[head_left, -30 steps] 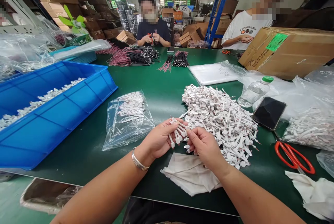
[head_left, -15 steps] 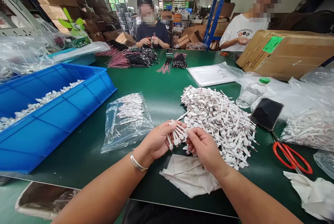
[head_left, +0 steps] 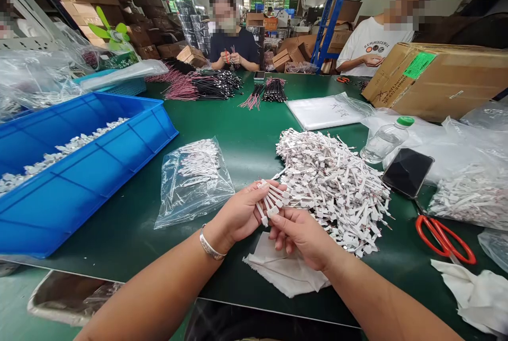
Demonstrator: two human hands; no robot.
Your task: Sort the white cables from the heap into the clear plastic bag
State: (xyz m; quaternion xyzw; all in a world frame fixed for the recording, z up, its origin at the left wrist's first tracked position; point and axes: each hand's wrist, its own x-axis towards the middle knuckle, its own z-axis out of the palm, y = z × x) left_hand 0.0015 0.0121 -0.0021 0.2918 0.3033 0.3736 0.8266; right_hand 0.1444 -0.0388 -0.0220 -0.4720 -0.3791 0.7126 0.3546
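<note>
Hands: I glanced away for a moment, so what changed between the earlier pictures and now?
The right hand slid down, from the tips of the bundle to just beneath it; whether it grips anything is unclear. The left hand still holds the bundle fanned out. Pile, bag and bin stayed put.

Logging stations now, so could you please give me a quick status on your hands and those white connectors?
Left hand gripping fanned connector bundle. Right hand just beneath it, over white cloth. Loose pile alongside, nothing blocking.
</note>
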